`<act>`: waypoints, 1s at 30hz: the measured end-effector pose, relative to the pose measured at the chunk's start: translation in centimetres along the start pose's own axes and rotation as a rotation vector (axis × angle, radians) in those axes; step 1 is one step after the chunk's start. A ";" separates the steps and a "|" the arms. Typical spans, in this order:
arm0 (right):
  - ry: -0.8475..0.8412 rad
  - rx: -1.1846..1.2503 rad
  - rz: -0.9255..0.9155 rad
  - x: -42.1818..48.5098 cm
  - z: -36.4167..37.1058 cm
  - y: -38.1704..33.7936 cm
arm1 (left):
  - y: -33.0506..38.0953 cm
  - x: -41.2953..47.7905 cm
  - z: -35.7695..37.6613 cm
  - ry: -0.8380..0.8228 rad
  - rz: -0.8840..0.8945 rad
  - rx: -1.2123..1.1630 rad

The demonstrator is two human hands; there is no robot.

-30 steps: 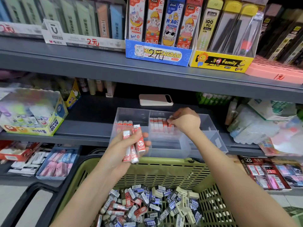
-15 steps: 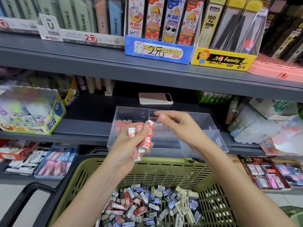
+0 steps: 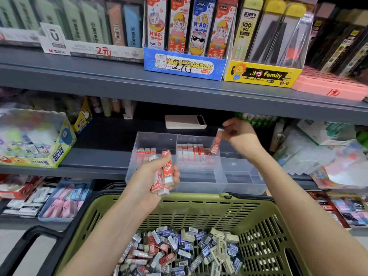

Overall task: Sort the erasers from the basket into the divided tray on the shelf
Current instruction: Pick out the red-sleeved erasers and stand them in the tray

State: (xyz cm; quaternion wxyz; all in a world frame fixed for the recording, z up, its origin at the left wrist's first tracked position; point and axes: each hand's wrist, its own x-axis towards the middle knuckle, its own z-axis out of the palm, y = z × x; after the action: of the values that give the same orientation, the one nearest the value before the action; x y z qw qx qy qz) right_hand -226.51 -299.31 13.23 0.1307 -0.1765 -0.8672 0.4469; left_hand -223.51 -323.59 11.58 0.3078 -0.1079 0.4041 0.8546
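place: stationery shop | proof: tiered grey shelves (image 3: 99,76) packed with retail display cartons | blue carton (image 3: 183,66) of cartoon-cat packs and white carton (image 3: 89,51) carry handwritten prices | yellow carton (image 3: 260,74) holds packs marked 100 PCS | Power Glue box (image 3: 59,154) | green shopping basket (image 3: 199,198) in front

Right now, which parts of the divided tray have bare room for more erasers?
Seemingly bare: the right-hand compartment beside the middle eraser row, and the front section by the basket. The middle row is crowded; the back-left erasers leave some room.
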 end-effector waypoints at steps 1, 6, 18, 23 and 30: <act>-0.040 -0.090 -0.006 0.4 0.5 0.2 | 0.0 0.0 0.1 0.007 -0.001 -0.001; -0.164 -0.608 -0.106 1.2 2.2 -0.1 | 0.0 0.1 0.6 0.031 -0.015 -0.036; -0.064 -1.341 -0.143 1.8 4.0 0.7 | 0.4 0.5 1.4 0.089 -0.063 0.002; 0.018 -0.860 -0.271 -0.6 3.3 -0.9 | 0.3 0.5 1.7 0.077 -0.049 0.046; -0.604 0.364 -0.227 -6.2 2.0 -4.2 | -0.1 0.8 2.3 -0.016 -0.064 0.076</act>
State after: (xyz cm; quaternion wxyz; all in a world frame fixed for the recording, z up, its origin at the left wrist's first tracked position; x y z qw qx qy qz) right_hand -222.44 -305.69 15.09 -0.0532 0.0869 -0.7869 0.6086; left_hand -223.98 -321.43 12.67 0.3419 -0.1024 0.4301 0.8292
